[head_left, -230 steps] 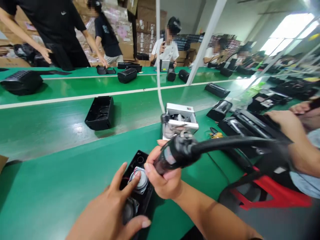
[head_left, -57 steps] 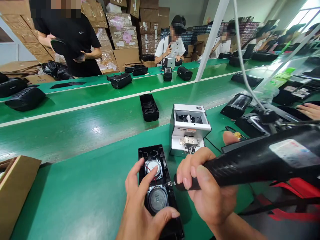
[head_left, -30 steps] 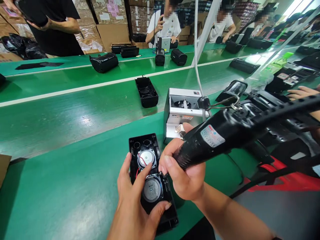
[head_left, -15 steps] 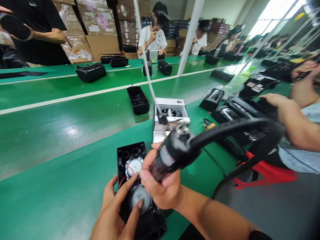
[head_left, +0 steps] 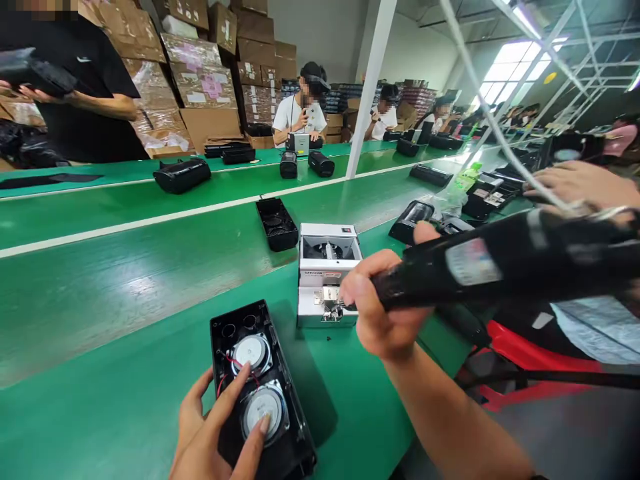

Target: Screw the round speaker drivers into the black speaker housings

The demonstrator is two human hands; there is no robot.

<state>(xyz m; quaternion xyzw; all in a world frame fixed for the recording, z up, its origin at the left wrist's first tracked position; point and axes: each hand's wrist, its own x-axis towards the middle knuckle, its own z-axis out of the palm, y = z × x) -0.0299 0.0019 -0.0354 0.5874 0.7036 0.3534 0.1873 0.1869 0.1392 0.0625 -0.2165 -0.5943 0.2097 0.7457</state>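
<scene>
A black speaker housing (head_left: 280,457) lies open on the green bench, with an upper speaker driver (head_left: 250,351) and a lower speaker driver (head_left: 263,412) inside and red wires beside them. My left hand (head_left: 213,430) holds the housing from its left side, forefinger at the upper driver and thumb on the lower one. In my right hand (head_left: 387,317) is a black electric screwdriver (head_left: 470,263), gripped near its front end and tilted almost flat. Its tip is at the front of a white screw feeder (head_left: 327,275), partly covered by my fingers.
Beyond the feeder, another black housing (head_left: 277,225) lies on the bench. More black speaker cases (head_left: 413,220) and a co-worker's hand (head_left: 590,183) are at the right. A red stool (head_left: 530,347) stands below. Across the line, a person in black (head_left: 95,87) holds a dark case.
My right hand has carried the screwdriver away from the housing, rightward to the screw feeder, and tipped it flatter. My left hand stays on the housing. The view has shifted.
</scene>
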